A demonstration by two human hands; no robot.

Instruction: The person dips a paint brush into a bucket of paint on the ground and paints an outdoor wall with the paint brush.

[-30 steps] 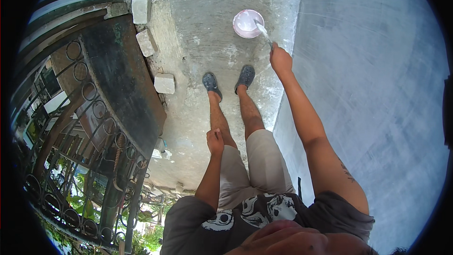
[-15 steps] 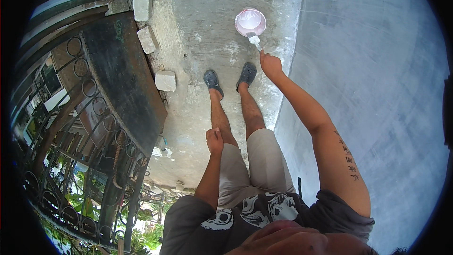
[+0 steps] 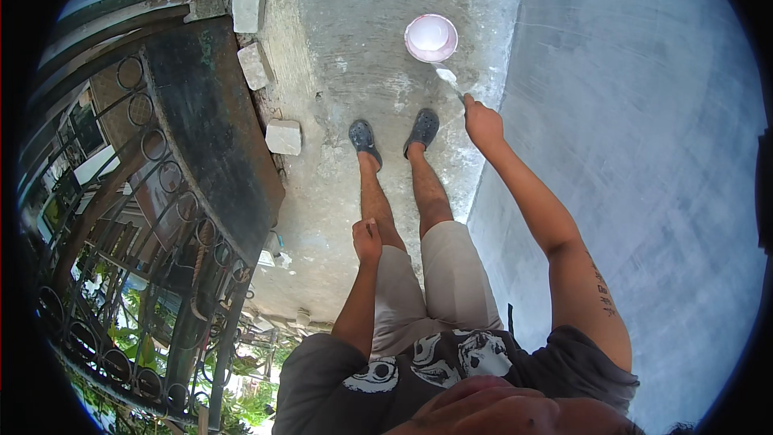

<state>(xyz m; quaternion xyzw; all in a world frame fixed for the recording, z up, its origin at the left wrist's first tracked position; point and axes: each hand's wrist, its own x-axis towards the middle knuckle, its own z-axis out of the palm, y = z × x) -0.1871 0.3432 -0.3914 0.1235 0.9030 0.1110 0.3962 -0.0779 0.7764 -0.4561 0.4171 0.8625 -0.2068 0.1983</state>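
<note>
My right hand (image 3: 483, 122) is closed round the handle of a paintbrush (image 3: 447, 75) whose white-coated head is just outside a pale pink bucket (image 3: 410, 39), on the near side of it. The bucket stands on the concrete and holds white, paint-like liquid. My left hand (image 3: 366, 242) hangs beside my left leg with its fingers curled; I cannot make out whether anything is in them.
A pale, streaked wall (image 3: 628, 153) runs along my right. Three light blocks (image 3: 283, 137) line the left side of the concrete path (image 3: 338, 48). Beyond them are a dark metal panel (image 3: 209, 121), scrolled railings (image 3: 153, 145) and some plants.
The brush has come out of the bucket toward me. My right hand drew back and left, then moved right to a spot slightly lower than at first. My left hand is nearly unchanged.
</note>
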